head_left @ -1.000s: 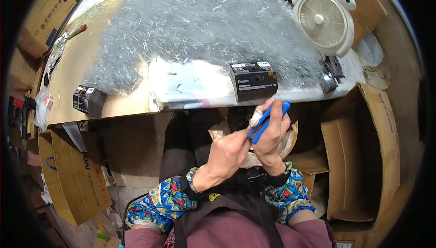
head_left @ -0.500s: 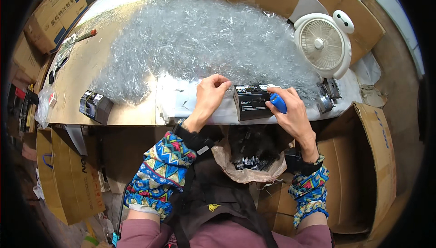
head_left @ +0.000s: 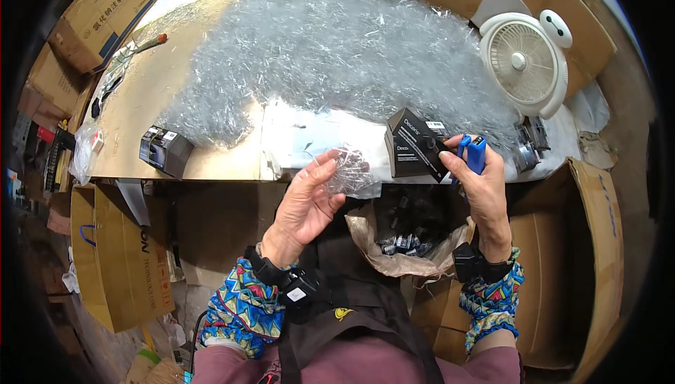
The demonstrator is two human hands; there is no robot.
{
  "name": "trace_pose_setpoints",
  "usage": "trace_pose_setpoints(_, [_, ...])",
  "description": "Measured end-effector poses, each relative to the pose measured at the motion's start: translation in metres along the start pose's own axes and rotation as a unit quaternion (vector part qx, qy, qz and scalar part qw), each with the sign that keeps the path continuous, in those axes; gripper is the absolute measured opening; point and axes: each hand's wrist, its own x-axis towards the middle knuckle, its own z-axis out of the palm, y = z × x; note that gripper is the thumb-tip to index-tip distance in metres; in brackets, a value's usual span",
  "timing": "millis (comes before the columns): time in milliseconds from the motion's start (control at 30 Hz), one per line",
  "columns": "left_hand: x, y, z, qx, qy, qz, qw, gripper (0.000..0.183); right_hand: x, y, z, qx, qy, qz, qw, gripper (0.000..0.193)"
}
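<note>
The left hand (head_left: 302, 205) has its thumb and fingertips closed on a loose, clear wad (head_left: 349, 173) over the near edge of the counter (head_left: 123, 159); the right hand (head_left: 485, 187) is clamped on a black card (head_left: 427, 146) and on a blue tool (head_left: 476, 157) beside it. Sharing one grip, the card could slip or bend, or the tool could scuff it, if the fingers shift. The wad looks light and stringy, so a slack pinch could let it fall past the edge, perhaps into the gaping sack (head_left: 397, 266) below, among its small dark packets (head_left: 404, 245). Just beyond the card, the black stack (head_left: 398, 162) could topple if knocked; whether the two touch, I cannot tell. Close behind lies a big heap (head_left: 337, 53) of shiny strands, which could snag on the tool and crowds the far side. A white fan (head_left: 520, 60) stands by it; running, it might stir the strands. Right of the forearm, an upright carton (head_left: 555, 257) limits elbow room, while another stack (head_left: 169, 150) sits at the left edge.
</note>
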Motion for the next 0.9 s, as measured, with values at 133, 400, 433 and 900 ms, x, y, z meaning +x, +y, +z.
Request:
trace_pose_setpoints(133, [-0.004, -0.009, 0.004, -0.046, -0.079, -0.021, 0.996, 0.038, -0.008, -0.005, 0.001, 0.045, -0.010, 0.048, 0.998, 0.021])
trace_pose_setpoints(400, [-0.006, -0.014, 0.010, 0.090, -0.017, -0.035, 0.995, 0.035, -0.017, -0.012, 0.005, 0.028, -0.042, 0.042, 0.998, 0.020])
trace_pose_setpoints(433, [-0.006, -0.015, 0.011, 0.145, 0.010, -0.026, 0.989, 0.033, -0.018, -0.012, 0.006, 0.010, -0.053, 0.022, 0.998, 0.020])
trace_pose_setpoints(900, [-0.020, -0.024, 0.014, 0.151, 0.007, -0.094, 0.984, 0.035, -0.023, -0.003, 0.007, 0.039, -0.074, 0.136, 0.987, 0.023])
